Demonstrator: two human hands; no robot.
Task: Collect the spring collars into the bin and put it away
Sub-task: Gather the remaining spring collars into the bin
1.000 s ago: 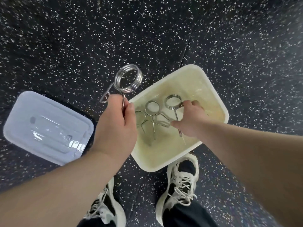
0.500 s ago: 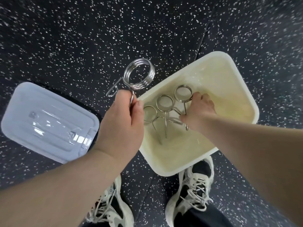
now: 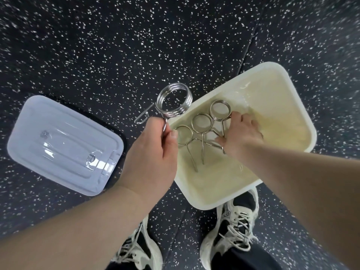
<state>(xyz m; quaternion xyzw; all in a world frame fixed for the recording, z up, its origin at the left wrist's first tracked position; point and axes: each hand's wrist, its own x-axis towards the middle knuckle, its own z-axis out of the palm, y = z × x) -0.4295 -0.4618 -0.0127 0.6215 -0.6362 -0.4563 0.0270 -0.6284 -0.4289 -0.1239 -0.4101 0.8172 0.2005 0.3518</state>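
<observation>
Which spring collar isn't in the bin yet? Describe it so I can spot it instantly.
Find the cream bin on the speckled floor; three collars lie inside it. Just off its left rim, the left hand holds the fourth collar up by one handle. It alone is outside the bin, its thick coil facing the camera.

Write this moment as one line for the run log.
left hand: holds collar beside bin | right hand: in bin, on collar | lid: off, on floor
</observation>
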